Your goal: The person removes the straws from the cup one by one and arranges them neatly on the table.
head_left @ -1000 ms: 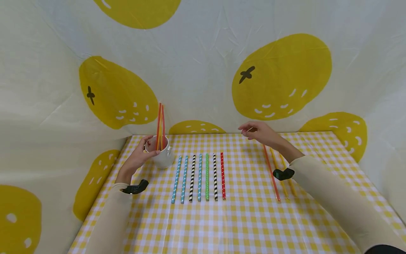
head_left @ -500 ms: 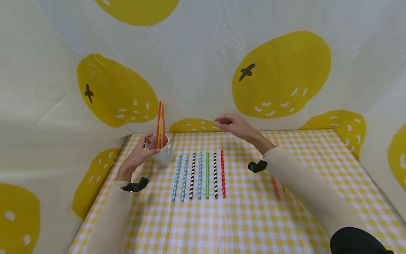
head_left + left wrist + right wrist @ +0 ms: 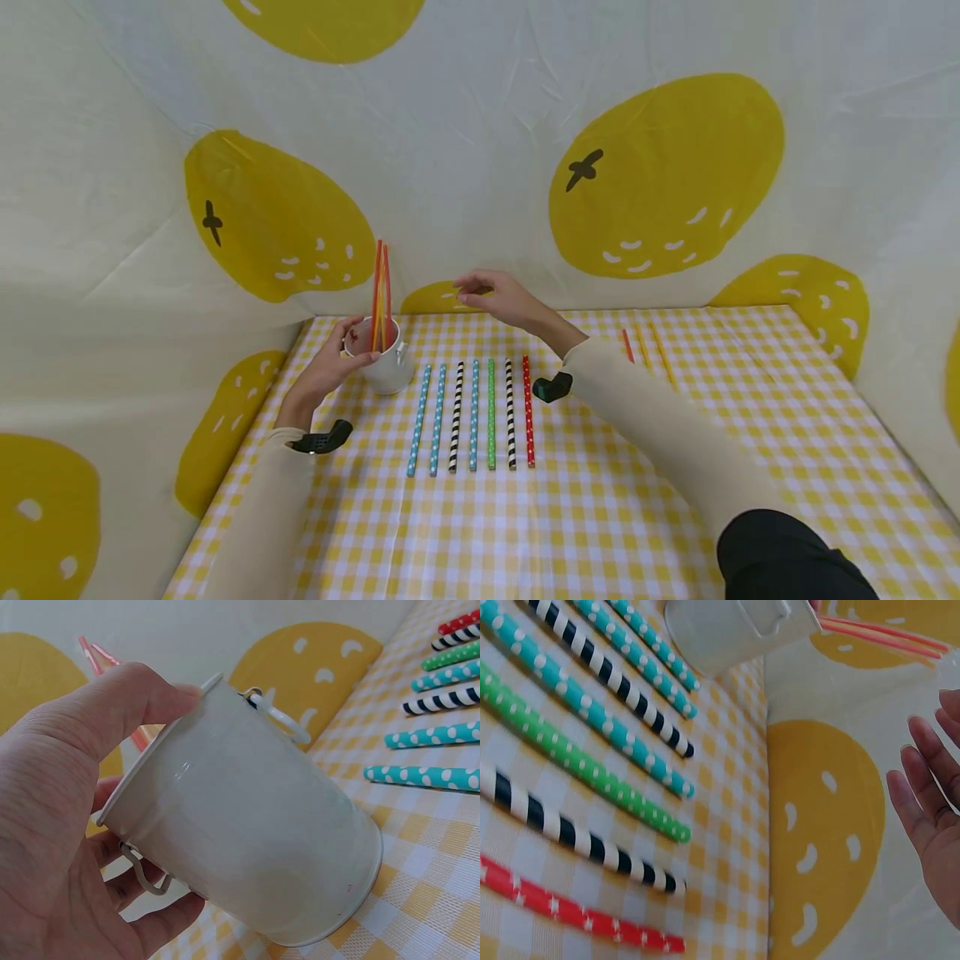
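Observation:
My left hand [image 3: 327,372] grips a small white metal bucket [image 3: 388,373] at the far left of the table. In the left wrist view the thumb presses on the rim, the fingers lie along the far side and one wire handle loop hangs near them. Thin red and yellow straws [image 3: 377,287] stand out of the bucket. My right hand [image 3: 498,297] is in the air beyond the row of paper straws, to the right of the bucket. Its fingers are relaxed and apart in the right wrist view, with nothing seen in them; the thumb is hidden there.
Several thick paper straws lie in a parallel row mid-table, from a blue dotted straw [image 3: 419,421] to a red starred straw [image 3: 528,412]. One thin red straw [image 3: 627,345] and two yellow straws [image 3: 663,357] lie to the right, partly under my right sleeve. A lemon-print sheet [image 3: 480,167] hangs behind.
My right hand has moved left from above the thin straws on the right to above the back of the paper-straw row. The left hand stays on the bucket.

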The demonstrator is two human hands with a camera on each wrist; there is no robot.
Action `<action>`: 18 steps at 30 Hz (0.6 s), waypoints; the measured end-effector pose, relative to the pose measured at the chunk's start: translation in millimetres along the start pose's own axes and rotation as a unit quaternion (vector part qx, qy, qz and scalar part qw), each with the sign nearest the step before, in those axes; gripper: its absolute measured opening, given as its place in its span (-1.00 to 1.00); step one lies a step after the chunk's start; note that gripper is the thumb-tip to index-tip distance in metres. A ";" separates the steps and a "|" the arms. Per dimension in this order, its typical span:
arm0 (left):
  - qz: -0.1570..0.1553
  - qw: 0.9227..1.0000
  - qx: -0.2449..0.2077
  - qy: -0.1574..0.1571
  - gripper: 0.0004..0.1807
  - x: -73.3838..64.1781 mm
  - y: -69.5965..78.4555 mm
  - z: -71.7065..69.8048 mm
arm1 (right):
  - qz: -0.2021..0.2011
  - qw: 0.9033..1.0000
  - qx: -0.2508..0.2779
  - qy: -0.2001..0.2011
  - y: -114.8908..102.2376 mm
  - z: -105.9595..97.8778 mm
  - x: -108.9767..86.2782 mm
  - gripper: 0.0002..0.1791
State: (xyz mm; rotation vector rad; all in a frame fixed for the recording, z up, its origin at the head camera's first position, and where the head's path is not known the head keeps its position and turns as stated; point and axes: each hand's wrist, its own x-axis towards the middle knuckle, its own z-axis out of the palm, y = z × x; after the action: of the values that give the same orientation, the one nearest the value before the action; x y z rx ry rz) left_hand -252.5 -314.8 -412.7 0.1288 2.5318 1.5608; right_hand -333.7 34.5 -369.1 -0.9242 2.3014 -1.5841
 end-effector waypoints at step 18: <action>-0.021 0.999 -0.018 -0.022 -0.05 -19.5 31.8 -1.3 | -0.021 0.997 0.003 -0.074 -18.3 83.3 42.0 -0.47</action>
State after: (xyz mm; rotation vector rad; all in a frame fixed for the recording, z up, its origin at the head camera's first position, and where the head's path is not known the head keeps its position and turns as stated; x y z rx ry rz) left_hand -233.9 -304.7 -381.9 0.1032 2.4554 1.5677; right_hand -318.9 -58.9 -378.9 -1.0573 2.1881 -1.4837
